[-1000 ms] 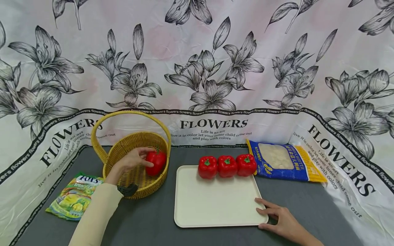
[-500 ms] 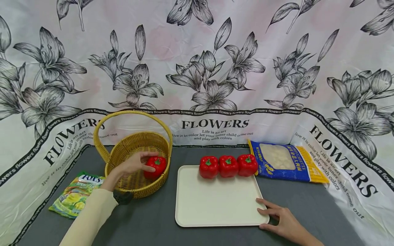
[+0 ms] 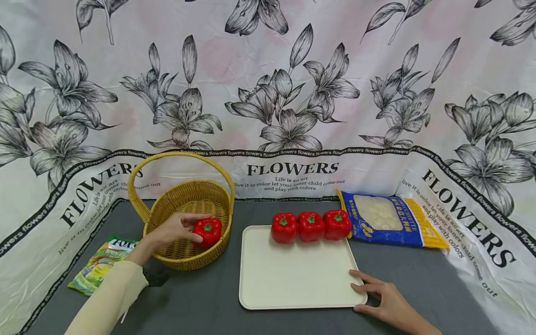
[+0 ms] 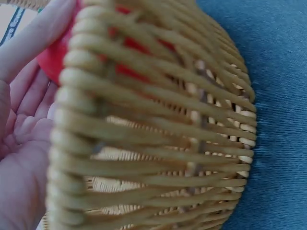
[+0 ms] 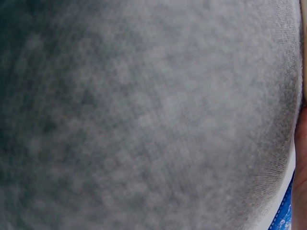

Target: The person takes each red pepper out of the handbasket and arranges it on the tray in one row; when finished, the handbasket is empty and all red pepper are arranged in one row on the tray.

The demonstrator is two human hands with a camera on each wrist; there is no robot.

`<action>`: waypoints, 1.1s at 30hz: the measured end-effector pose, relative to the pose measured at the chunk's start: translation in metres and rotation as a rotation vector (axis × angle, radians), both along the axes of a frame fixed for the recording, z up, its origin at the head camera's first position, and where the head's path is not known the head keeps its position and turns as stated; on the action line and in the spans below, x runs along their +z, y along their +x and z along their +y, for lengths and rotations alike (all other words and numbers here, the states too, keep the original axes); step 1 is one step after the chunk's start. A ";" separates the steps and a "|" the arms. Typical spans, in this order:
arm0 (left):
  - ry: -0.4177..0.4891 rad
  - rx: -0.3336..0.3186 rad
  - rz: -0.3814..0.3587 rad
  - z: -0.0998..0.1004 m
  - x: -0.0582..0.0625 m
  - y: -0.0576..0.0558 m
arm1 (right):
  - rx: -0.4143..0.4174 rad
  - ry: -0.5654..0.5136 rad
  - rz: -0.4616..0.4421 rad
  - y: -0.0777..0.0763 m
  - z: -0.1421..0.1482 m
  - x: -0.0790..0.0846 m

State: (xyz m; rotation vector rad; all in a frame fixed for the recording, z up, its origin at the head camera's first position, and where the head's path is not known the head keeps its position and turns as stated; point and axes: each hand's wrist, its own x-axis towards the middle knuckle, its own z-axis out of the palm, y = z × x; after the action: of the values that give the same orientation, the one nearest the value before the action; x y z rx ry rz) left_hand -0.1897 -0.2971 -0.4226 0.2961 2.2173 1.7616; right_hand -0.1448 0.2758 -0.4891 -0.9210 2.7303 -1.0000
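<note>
In the head view my left hand (image 3: pixel 177 231) is inside the yellow wicker basket (image 3: pixel 188 266), holding a red bell pepper (image 3: pixel 209 231) with a green stem between thumb and fingers. The left wrist view shows the basket's woven side (image 4: pixel 144 167) close up, partly hiding the red pepper (image 4: pixel 50 62) and the hand (image 4: pixel 24 148). My right hand (image 3: pixel 385 300) rests at the right front corner of the cream tray (image 3: pixel 297 279), its extended fingers and thumb touching the rim. Three more red bell peppers (image 3: pixel 310 226) stand in a row along the tray's back edge.
A green FOX'S candy bag (image 3: pixel 100 265) lies left of the basket, partly behind my left forearm. To the right of the peppers is a blue and yellow pasta bag (image 3: pixel 389 218). The basket's tall handle (image 3: pixel 182 153) arches over its opening. A flower-printed cloth (image 3: pixel 284 116) hangs behind.
The pepper in my left hand has come down lower into the basket and slightly left, tilting so its stem faces the camera. My left forearm has shifted left. The right hand stays at the tray.
</note>
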 end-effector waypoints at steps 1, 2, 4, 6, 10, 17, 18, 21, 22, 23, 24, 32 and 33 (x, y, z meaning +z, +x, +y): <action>0.015 -0.005 -0.006 -0.001 0.001 0.000 | 0.000 0.000 0.003 0.000 0.000 0.000; 0.031 -0.014 -0.012 -0.002 0.002 -0.001 | -0.001 0.000 0.007 0.000 0.001 -0.001; 0.055 -0.017 -0.025 -0.005 0.006 -0.002 | -0.003 0.009 0.019 0.000 0.001 -0.001; 0.080 -0.020 -0.034 -0.006 0.010 -0.004 | -0.007 0.020 0.027 0.000 0.000 0.000; 0.135 -0.033 -0.035 -0.006 0.021 -0.008 | -0.011 0.023 0.016 0.000 0.000 0.000; 0.206 -0.028 -0.022 0.005 0.040 -0.009 | -0.010 0.027 -0.007 0.000 0.000 0.003; 0.209 -0.034 -0.012 0.008 0.043 -0.008 | -0.011 0.031 -0.012 0.000 -0.001 0.003; 0.231 -0.049 0.024 0.020 0.049 -0.007 | -0.013 0.043 -0.031 0.000 0.000 0.005; 0.239 -0.053 0.034 0.025 0.050 -0.007 | -0.013 0.048 -0.036 0.000 0.000 0.006; 0.246 -0.056 0.042 0.030 0.051 -0.007 | -0.012 0.053 -0.042 0.000 0.000 0.006; 0.253 -0.061 0.049 0.036 0.052 -0.007 | -0.009 0.059 -0.047 -0.001 0.000 0.007; 0.172 -0.037 0.073 0.080 0.052 -0.009 | 0.114 0.059 -0.206 -0.014 -0.001 0.019; 0.152 -0.037 0.069 0.085 0.052 -0.009 | 0.132 0.059 -0.231 -0.015 -0.001 0.022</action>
State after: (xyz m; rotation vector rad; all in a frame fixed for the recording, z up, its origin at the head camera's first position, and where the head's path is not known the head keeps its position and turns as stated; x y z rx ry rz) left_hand -0.1985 -0.2123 -0.3707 0.4339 2.1124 1.9313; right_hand -0.1601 0.2751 -0.4675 -0.9019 2.4615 -0.9321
